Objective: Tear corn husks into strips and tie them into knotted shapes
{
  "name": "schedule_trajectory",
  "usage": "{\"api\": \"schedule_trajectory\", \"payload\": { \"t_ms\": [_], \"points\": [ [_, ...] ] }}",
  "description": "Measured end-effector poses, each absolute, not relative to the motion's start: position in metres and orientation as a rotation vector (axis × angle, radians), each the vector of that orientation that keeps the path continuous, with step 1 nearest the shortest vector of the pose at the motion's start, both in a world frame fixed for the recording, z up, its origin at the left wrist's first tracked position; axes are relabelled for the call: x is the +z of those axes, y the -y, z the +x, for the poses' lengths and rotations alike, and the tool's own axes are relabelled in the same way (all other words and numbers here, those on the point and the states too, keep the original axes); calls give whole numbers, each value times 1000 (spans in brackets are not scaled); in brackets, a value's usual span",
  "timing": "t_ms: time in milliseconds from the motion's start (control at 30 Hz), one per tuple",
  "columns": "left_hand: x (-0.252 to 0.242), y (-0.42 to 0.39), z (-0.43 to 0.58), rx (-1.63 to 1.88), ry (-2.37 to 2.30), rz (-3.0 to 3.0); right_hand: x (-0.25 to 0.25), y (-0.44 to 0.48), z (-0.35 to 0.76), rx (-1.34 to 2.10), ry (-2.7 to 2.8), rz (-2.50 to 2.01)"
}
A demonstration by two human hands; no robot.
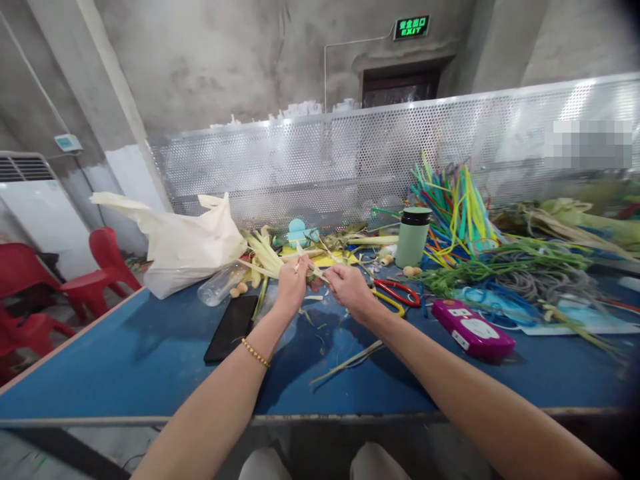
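Note:
My left hand (pixel 292 285) is closed around a bunch of pale yellow-green leaf strips (pixel 266 252), whose loose ends fan out to the left. My right hand (pixel 349 291) pinches the thin end of the bunch just to the right. Both hands are close together above the blue table (pixel 165 357). Scissors with one red handle (pixel 400 291) and a yellow one lie beside my right hand. A black phone (pixel 231 330) rests left of my left forearm. Dry stalks (pixel 347 363) and small scraps are scattered below my hands.
A white plastic bag (pixel 187 250) and a clear bottle (pixel 220 287) are at left. Behind my right hand stands a green flask (pixel 413 239), near colourful strips (pixel 463 213). A purple box (pixel 473 330) and green stems (pixel 500 260) lie right. A perforated metal panel (pixel 300 163) borders the back.

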State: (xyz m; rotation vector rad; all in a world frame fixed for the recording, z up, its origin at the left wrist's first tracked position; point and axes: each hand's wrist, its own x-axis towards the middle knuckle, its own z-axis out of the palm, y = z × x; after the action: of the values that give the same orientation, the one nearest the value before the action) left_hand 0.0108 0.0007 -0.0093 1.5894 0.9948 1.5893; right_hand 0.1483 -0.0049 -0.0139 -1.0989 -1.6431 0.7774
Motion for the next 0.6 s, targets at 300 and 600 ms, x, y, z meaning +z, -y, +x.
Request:
{"api": "schedule_trajectory", "payload": {
  "t_ms": [300,600],
  "points": [
    [-7,-6,6,1689,-1333,1759,-9,6,151,422,1698,-1207],
    [-8,-11,6,1649,-1327,1735,-4,6,154,389,1701,-1239]
  ]
}}
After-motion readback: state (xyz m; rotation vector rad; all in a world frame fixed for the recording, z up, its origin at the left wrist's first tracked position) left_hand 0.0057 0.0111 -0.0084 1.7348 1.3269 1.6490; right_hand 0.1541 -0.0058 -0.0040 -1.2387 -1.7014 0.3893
